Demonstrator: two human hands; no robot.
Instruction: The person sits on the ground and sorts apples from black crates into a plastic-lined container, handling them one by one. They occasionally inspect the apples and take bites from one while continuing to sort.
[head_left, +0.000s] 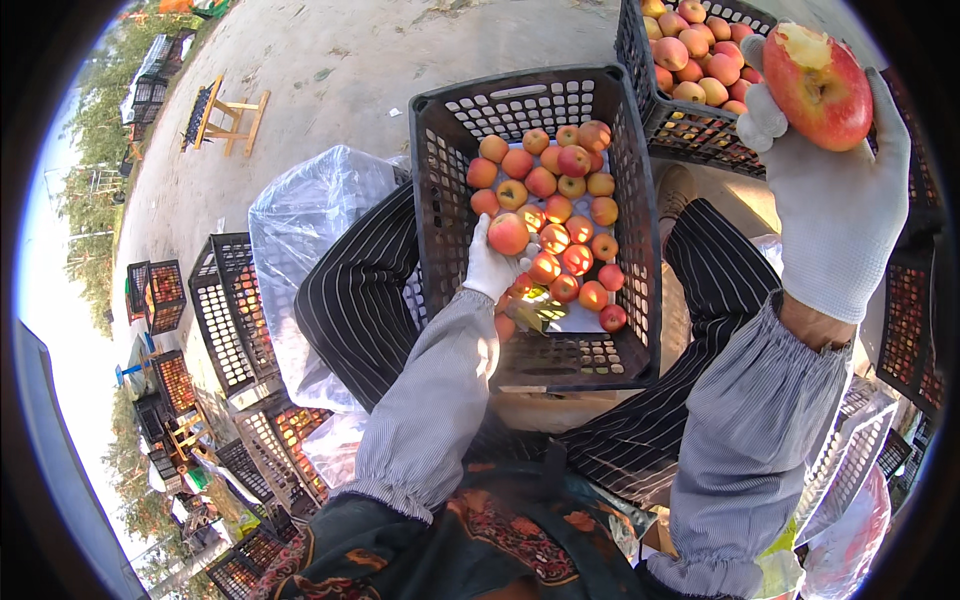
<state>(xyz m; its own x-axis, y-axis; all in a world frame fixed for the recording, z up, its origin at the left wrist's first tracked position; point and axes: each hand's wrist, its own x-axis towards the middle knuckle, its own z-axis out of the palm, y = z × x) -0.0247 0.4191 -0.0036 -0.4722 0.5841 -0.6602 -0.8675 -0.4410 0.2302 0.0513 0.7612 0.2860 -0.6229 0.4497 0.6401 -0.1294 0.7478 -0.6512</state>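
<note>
A bitten apple (819, 96), red with pale flesh bared at its top, is gripped in my right hand (832, 195), raised at the upper right. My left hand (495, 259) holds a whole red-yellow apple (509, 233) inside a black plastic crate (525, 81). Both hands wear white knit gloves. The crate stands between my knees, and many loose apples (557, 208) lie on its light liner. Green leaves (544, 309) rest among them near the crate's near side.
Another black crate (701, 131), heaped with apples, adjoins at the upper right. Clear plastic sheeting (315, 217) covers something beside my left knee. Stacked crates (232, 311) of apples stand farther left. A wooden stand (225, 116) is on the bare ground (345, 75).
</note>
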